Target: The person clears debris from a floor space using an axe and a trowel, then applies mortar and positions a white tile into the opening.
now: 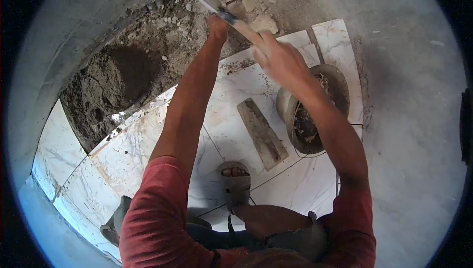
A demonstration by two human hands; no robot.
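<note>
My right hand (283, 63), slightly blurred, grips the wooden handle of a trowel (204, 1). Its grey blade is seen nearly edge-on and points to the far left, above the broken ground (187, 36). Just under the blade's base is my left hand (218, 26), stretched out toward the rubble. The trowel and the angle hide its fingers, so I cannot tell whether it holds anything. Below my right forearm stands a bucket (285, 105) with dirt and debris inside. A flat, dirt-caked wooden board (261, 132) lies on the tiles between my arms.
A heap of damp grey mortar or soil (106, 78) lies at the left by the curved-looking wall (74, 36). White marbled tiles (221, 112) cover the floor around my sandalled foot (235, 181). Broken stone pieces (263, 24) lie at the far side. A grey wall surface (409, 105) rises on the right.
</note>
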